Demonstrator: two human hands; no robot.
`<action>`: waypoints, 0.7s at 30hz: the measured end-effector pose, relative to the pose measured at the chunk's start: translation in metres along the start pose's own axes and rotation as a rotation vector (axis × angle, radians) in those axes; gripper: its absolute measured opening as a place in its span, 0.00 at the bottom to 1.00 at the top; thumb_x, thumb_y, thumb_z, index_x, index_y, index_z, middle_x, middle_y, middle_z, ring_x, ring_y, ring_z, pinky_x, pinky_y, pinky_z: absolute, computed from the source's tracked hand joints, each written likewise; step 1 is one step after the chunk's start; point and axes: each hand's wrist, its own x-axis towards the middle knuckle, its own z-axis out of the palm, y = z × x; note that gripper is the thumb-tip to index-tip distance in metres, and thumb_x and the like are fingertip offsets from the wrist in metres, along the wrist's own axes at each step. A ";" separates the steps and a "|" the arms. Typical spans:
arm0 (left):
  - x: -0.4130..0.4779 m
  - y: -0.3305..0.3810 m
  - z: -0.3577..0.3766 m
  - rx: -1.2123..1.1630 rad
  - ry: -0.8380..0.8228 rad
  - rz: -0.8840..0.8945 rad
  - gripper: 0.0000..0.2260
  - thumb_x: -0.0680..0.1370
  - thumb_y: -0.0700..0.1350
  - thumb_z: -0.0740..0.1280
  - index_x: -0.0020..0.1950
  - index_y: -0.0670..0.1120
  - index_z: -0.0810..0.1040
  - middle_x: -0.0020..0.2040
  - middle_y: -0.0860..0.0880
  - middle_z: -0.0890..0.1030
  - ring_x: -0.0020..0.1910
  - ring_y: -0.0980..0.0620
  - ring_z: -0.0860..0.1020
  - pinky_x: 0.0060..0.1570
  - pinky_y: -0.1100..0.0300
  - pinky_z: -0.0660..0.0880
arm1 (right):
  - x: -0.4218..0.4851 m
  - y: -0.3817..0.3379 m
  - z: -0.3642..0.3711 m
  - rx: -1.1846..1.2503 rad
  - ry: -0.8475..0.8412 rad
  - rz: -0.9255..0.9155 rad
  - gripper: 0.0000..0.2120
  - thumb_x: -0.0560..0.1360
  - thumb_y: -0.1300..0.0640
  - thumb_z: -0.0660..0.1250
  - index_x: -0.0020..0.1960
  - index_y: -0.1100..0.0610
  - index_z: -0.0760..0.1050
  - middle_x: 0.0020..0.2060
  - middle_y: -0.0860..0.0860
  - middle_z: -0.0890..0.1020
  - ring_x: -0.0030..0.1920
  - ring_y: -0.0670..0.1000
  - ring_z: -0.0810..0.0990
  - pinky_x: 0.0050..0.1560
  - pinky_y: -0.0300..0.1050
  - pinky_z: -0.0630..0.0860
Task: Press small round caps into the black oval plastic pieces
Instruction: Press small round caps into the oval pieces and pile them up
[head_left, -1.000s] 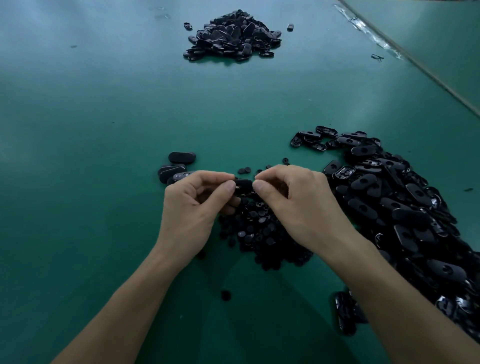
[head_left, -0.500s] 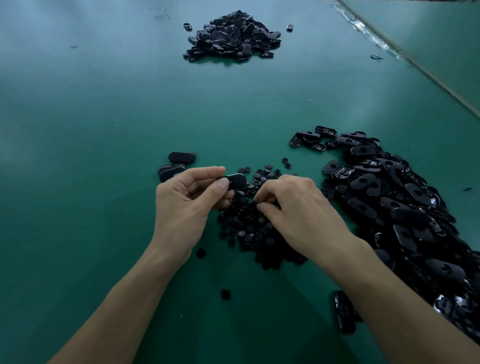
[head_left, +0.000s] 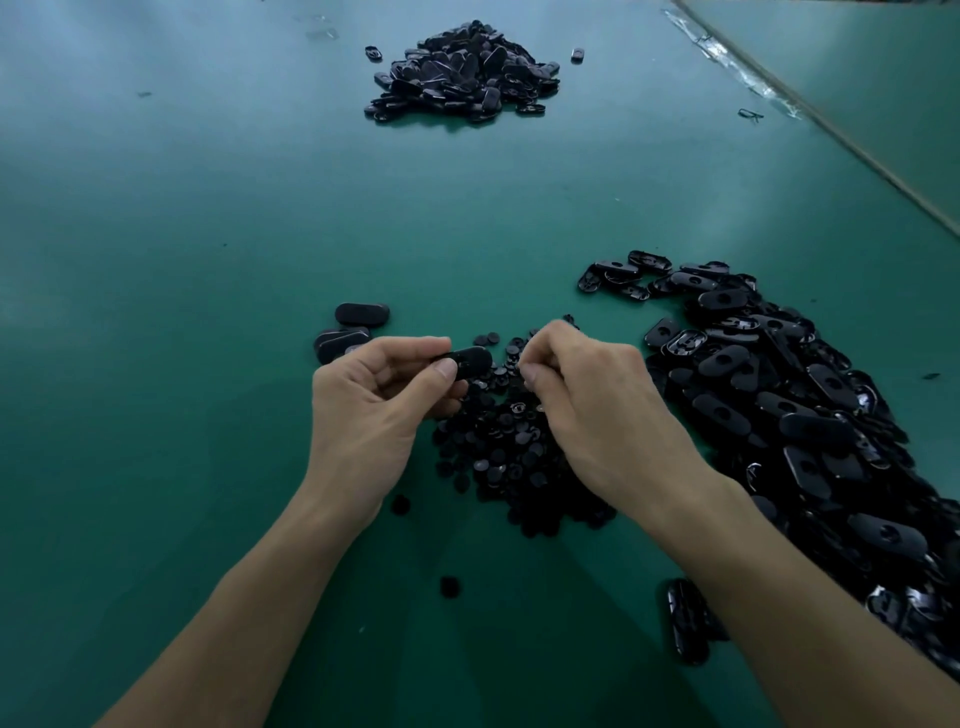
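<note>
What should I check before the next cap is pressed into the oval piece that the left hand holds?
1. Grip on the oval piece: ok, the left hand pinches it between thumb and fingers.
2. Cap ready in the right hand: cannot tell, its curled fingers hide whatever they hold.
3. Hole of the oval piece turned toward the right hand: cannot tell, no hole shows on the visible side.
4. Supply in the cap pile: ok, the right hand is over it.
5. More ovals ready: ok, the large pile lies to the right.
</note>
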 end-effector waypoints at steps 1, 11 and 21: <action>0.000 0.000 0.000 0.002 0.000 0.000 0.06 0.76 0.33 0.71 0.48 0.43 0.83 0.39 0.46 0.86 0.38 0.49 0.85 0.40 0.63 0.80 | 0.001 -0.001 0.000 0.021 0.005 0.000 0.05 0.82 0.56 0.62 0.49 0.53 0.75 0.40 0.48 0.80 0.42 0.52 0.79 0.46 0.55 0.78; 0.000 0.002 0.000 0.005 -0.007 0.004 0.05 0.76 0.34 0.71 0.49 0.42 0.83 0.39 0.46 0.86 0.39 0.49 0.85 0.40 0.63 0.80 | 0.001 -0.006 -0.005 0.006 -0.073 0.021 0.12 0.82 0.58 0.63 0.60 0.51 0.82 0.54 0.49 0.84 0.55 0.49 0.81 0.60 0.50 0.77; -0.001 -0.003 0.001 0.123 -0.050 0.055 0.09 0.75 0.33 0.73 0.47 0.46 0.84 0.41 0.47 0.86 0.39 0.48 0.86 0.41 0.62 0.81 | 0.002 -0.009 -0.004 0.159 -0.004 -0.005 0.06 0.80 0.59 0.67 0.51 0.50 0.80 0.38 0.45 0.83 0.38 0.45 0.82 0.44 0.43 0.78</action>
